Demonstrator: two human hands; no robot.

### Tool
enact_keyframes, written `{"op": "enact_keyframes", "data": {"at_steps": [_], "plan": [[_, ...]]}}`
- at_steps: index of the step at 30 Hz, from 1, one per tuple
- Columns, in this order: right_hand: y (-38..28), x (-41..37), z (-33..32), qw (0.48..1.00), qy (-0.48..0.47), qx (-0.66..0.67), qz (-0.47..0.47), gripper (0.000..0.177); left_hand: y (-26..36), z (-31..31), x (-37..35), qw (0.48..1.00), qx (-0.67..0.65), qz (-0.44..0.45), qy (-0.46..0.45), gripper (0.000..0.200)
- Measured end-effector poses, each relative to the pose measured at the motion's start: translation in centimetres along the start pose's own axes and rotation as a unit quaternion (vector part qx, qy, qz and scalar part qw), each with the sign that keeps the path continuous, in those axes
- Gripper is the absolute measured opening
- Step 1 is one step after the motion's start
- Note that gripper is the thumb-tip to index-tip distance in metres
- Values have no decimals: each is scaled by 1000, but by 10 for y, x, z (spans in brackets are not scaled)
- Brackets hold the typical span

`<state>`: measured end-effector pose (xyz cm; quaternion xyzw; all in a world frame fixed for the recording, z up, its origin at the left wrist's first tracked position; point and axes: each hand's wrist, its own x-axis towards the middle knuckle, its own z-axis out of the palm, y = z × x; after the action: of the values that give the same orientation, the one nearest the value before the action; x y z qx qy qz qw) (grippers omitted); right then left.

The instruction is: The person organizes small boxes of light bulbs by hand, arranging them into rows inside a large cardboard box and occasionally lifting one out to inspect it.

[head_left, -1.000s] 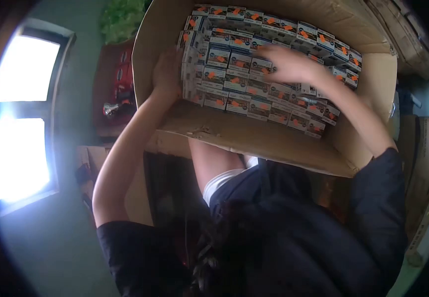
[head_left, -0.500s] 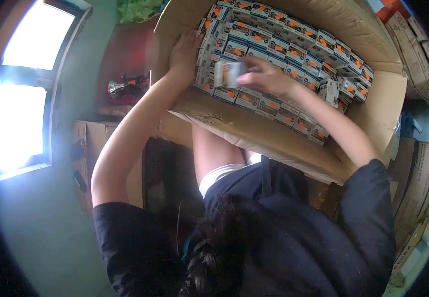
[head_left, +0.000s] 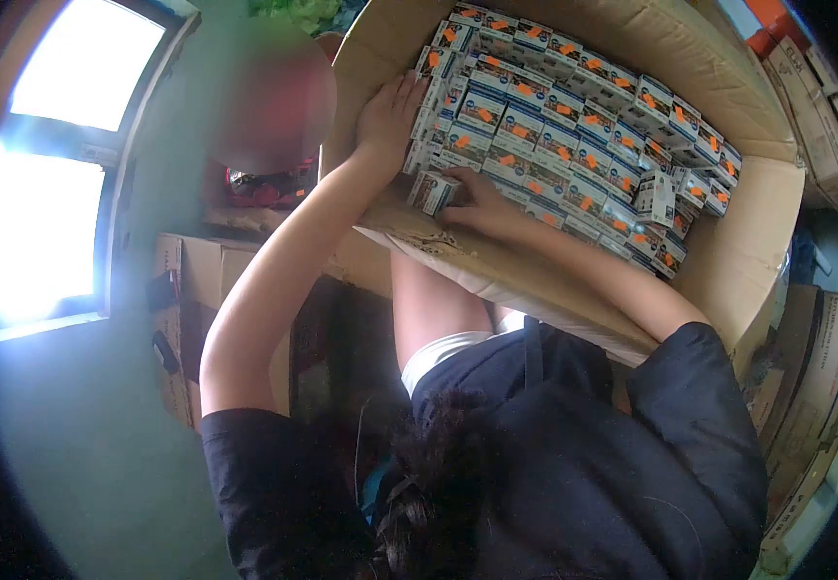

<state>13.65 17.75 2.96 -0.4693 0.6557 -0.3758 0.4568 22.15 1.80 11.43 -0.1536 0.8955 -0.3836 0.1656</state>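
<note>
A large open cardboard carton [head_left: 753, 208] leans in front of me, packed with rows of small printed boxes [head_left: 520, 130] bearing orange stickers. My right hand [head_left: 477, 205] is closed on one small box [head_left: 431, 193] low at the carton's near left corner, beside the front row. Flat against the left end of the rows lies my left hand [head_left: 390, 118], fingers stretched out, touching the carton's left side and the boxes there. One box [head_left: 655, 198] stands tilted among the others at the right of the stack.
More cardboard boxes [head_left: 815, 130] are stacked at the right, with flattened cartons [head_left: 820, 387] below them. At the left, another carton [head_left: 201, 280] stands by the wall under a bright window [head_left: 42, 232]. Green plastic [head_left: 308, 14] shows behind the carton.
My right hand has brought the small box down and left from above the stack to the near left corner. My left hand stays at the carton's left side. The view has shifted slightly.
</note>
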Motion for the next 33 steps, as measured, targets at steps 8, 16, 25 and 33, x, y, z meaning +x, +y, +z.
{"op": "enact_keyframes", "data": {"at_steps": [8,16,25,33], "plan": [[-65,63,-91,873,246,-339,-250,63,-1,-5,-6,999,-35,-1,12,87],[-84,160,-149,709,86,-591,-375,38,4,6,-3,996,-79,-9,52,66],[-90,162,-159,782,15,-529,-329,35,4,5,-5,992,-121,11,34,76],[-95,149,-148,661,15,-694,-284,61,2,-2,-4,991,-122,19,-43,86]]}}
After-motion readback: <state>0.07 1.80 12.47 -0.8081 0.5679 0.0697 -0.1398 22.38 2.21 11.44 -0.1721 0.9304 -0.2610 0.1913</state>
